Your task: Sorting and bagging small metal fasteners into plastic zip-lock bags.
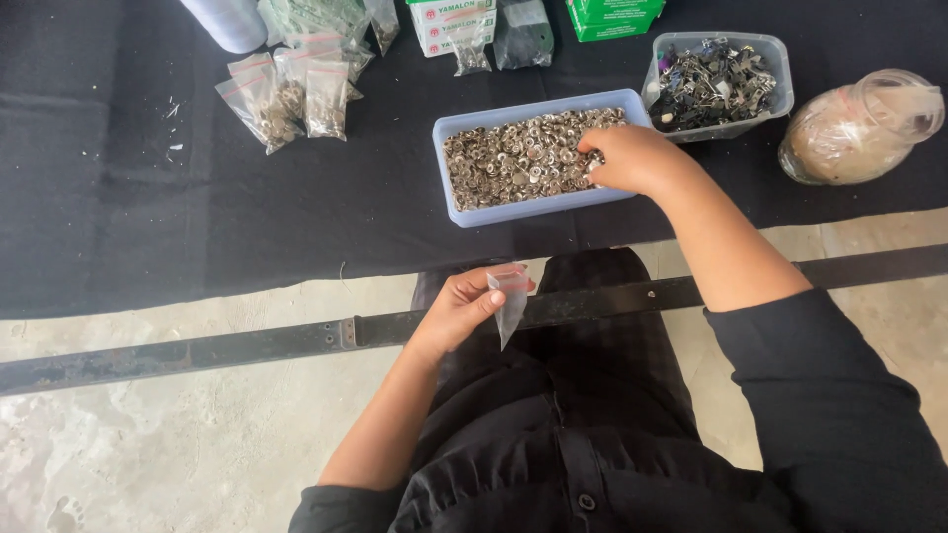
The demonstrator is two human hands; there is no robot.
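My left hand (462, 308) holds a small clear zip bag (511, 301) with a red strip at its top, over my lap and below the table edge. My right hand (632, 158) reaches into a pale blue plastic tray (464, 212) full of small round metal fasteners (513, 158). Its fingers are curled down among them at the tray's right end. Whether any pieces lie inside the fingers is hidden.
A clear tub of dark metal clips (716, 84) stands right of the tray, beside a lying plastic jar (859, 128). Several filled zip bags (291, 99) lie at the back left. Green and white boxes (612, 15) line the far edge. A metal bar (247, 345) runs below the black-clothed table (148, 197).
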